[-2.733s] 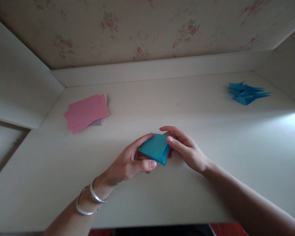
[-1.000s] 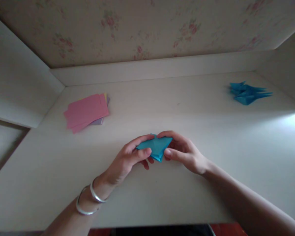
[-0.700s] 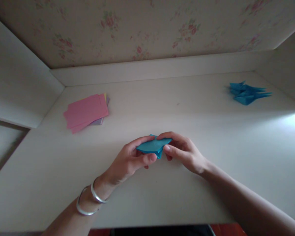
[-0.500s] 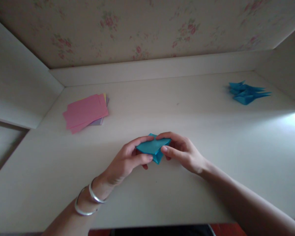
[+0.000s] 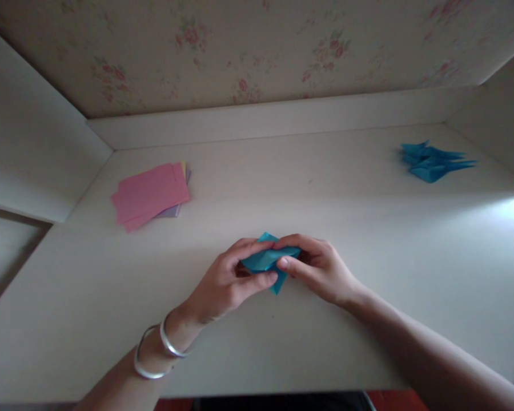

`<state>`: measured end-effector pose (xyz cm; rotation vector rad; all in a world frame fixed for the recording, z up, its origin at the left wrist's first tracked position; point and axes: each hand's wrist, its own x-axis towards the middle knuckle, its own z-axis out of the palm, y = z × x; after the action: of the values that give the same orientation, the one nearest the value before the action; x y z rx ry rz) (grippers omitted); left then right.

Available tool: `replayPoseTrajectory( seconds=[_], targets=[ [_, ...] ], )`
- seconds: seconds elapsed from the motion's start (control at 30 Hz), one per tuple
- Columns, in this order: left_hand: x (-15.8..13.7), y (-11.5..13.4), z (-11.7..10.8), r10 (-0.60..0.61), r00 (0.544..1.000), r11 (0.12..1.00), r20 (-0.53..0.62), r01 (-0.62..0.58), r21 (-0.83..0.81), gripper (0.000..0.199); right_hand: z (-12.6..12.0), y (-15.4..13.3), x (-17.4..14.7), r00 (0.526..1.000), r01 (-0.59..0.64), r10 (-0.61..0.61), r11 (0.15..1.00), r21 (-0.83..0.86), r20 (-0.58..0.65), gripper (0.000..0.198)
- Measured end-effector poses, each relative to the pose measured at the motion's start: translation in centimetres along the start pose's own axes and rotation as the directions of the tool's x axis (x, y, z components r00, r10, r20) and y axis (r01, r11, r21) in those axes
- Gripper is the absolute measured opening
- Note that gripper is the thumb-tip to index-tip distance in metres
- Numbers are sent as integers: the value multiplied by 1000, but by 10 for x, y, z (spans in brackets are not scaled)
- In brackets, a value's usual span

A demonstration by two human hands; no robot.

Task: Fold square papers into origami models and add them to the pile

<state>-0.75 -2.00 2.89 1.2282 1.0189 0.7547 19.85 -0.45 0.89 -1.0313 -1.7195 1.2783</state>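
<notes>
A folded piece of blue origami paper is held between both hands near the middle of the white desk. My left hand grips its left side, fingers along the far edge and thumb on the near side. On the right side, my right hand pinches the paper between thumb and fingers. One pointed corner sticks out beyond the fingers and another hangs toward me below the thumbs. The fingers cover parts of the folds. Two silver bangles sit on my left wrist.
A stack of coloured paper, pink on top with yellow and purple edges showing, lies at the back left of the desk. Several finished-looking blue folded paper pieces rest at the back right. Behind stands a wall with floral wallpaper.
Both thumbs have moved closer together over the blue paper, and its upper face is now bent. The near corner points further down toward me. My left hand has shifted slightly right.
</notes>
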Motion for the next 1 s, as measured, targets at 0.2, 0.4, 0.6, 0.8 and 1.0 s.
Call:
replayPoseTrajectory(
  seconds=[0.2, 0.4, 0.6, 0.8, 1.0],
  targets=[
    [3, -9, -3, 215, 968, 962, -128, -188, 196, 32, -2, 4, 1, 988, 153, -153, 988, -34, 11, 38],
    [2, -8, -5, 255, 957, 941, -137, -213, 262, 28, -5, -1, -2, 997, 80, -81, 995, 57, 19, 23],
    [1, -5, -5, 351, 927, 872, -129, -274, 404, 21, -9, -2, 1, 987, 158, -159, 987, 11, 11, 19],
    [-1, -5, -5, 415, 901, 848, -126, -334, 411, 23, -11, 1, 3, 975, 221, -222, 974, 48, 11, 17],
    [-2, -1, -4, 318, 940, 919, -125, -273, 284, 21, -10, 0, 3, 985, 170, -169, 979, 110, -15, 18]
  ],
)
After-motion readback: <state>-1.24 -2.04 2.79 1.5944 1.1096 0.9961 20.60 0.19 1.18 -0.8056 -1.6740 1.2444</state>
